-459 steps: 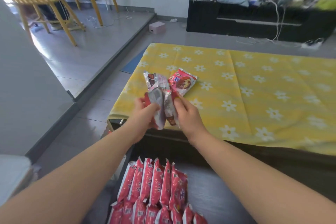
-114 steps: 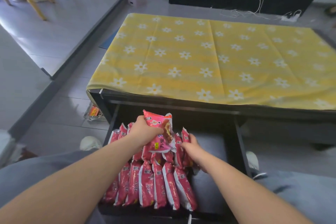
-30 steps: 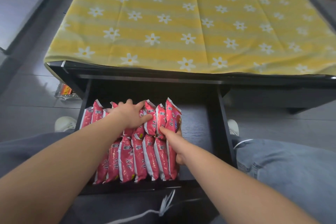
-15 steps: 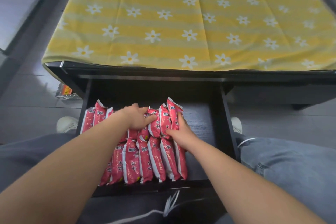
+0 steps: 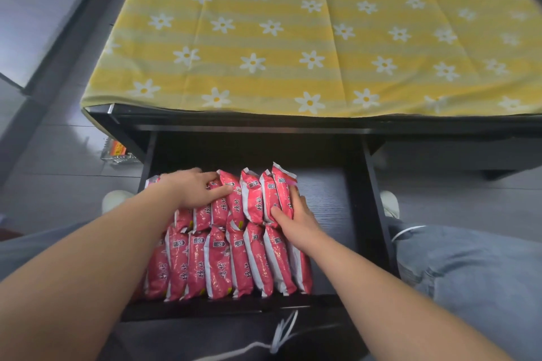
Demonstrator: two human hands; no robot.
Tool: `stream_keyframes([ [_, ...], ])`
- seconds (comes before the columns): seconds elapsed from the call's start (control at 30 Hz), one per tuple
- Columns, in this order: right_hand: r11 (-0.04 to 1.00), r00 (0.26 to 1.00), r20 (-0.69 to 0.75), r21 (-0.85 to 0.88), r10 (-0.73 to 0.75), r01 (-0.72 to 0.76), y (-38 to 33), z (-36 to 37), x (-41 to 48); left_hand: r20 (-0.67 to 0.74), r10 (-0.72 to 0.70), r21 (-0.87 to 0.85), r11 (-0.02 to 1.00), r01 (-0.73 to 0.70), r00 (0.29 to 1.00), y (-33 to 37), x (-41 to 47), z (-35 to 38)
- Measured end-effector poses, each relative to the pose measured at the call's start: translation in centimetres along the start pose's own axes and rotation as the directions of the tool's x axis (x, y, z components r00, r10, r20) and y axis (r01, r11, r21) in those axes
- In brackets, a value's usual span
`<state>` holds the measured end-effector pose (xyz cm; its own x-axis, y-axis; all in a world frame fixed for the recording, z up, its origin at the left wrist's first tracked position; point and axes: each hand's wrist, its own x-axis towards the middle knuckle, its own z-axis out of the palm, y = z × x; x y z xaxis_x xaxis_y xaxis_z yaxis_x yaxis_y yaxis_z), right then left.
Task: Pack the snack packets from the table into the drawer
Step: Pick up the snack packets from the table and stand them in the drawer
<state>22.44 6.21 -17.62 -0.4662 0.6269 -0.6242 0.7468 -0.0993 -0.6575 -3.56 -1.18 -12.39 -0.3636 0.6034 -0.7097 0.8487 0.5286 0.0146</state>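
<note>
Several red snack packets (image 5: 223, 261) stand on edge in two rows inside the open black drawer (image 5: 331, 199), filling its left part. My left hand (image 5: 195, 187) lies flat on top of the back row, fingers stretched over the packets. My right hand (image 5: 296, 218) grips the rightmost packet of the back row (image 5: 282, 184), thumb on its near side and fingers on its far side. The table top with its yellow flowered cloth (image 5: 293, 38) shows no packets.
The drawer's right part is bare dark wood. A small wire rack with an orange item (image 5: 115, 152) stands on the floor left of the table. My knees in jeans (image 5: 469, 272) flank the drawer, and white shoes (image 5: 388, 202) show beside it.
Earlier I took packets off the table and lowered them into the drawer. In the last second both hands have pushed the back row closer together; my right hand slid up the end packet.
</note>
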Motion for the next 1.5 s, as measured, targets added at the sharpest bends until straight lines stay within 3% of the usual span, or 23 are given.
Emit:
stream_keyframes([
  [0.1,0.999,1.000,-0.001,0.037,-0.008,0.008,0.4,0.6,0.0,0.042,0.019,-0.138,0.990,-0.013,0.999,0.3,-0.3,0.6],
  [0.3,0.992,0.998,-0.003,0.114,-0.056,0.056,0.4,0.4,0.4,0.083,0.006,-0.228,0.974,0.013,0.996,-0.5,-0.1,1.0],
  [0.43,0.998,0.999,-0.005,0.047,-0.046,0.046,0.0,-0.9,0.7,-0.027,-0.050,-0.337,0.941,0.038,0.998,-0.5,0.5,0.9],
  [0.53,0.995,0.992,-0.087,0.029,-0.097,0.099,0.1,-1.2,0.6,-0.223,-0.069,-0.170,0.985,0.031,0.972,1.0,0.4,0.5],
  [0.6,0.988,0.988,-0.089,0.085,-0.122,0.130,0.2,-0.9,0.2,-0.298,0.095,-0.091,0.988,-0.127,0.950,3.0,0.4,0.4],
  [0.7,0.988,0.991,-0.009,0.088,-0.130,0.130,0.3,-0.4,0.0,-0.238,0.271,-0.068,0.953,-0.294,0.933,6.8,0.6,0.4],
  [0.83,0.989,0.992,-0.003,0.080,-0.126,0.126,0.6,-0.5,0.1,-0.133,0.250,-0.040,0.965,-0.258,0.959,9.1,0.9,1.5],
  [0.97,0.993,0.994,0.013,0.053,-0.108,0.107,1.2,-0.5,0.4,-0.112,0.218,0.012,0.976,-0.218,0.970,9.3,0.5,2.6],
  [1.1,0.993,0.993,0.040,0.049,-0.110,0.108,0.9,-0.6,0.3,-0.129,0.215,-0.050,0.974,-0.223,0.968,9.2,0.0,2.8],
  [1.27,0.979,0.990,0.008,-0.148,-0.138,0.137,-0.5,-1.2,-0.5,-0.285,0.268,-0.116,0.943,-0.311,0.920,7.9,-1.6,3.2],
  [1.5,0.819,0.960,-0.013,-0.525,-0.281,0.232,-1.6,-2.9,-2.9,-0.282,0.270,-0.109,0.944,-0.310,0.921,5.7,-6.2,2.4],
])
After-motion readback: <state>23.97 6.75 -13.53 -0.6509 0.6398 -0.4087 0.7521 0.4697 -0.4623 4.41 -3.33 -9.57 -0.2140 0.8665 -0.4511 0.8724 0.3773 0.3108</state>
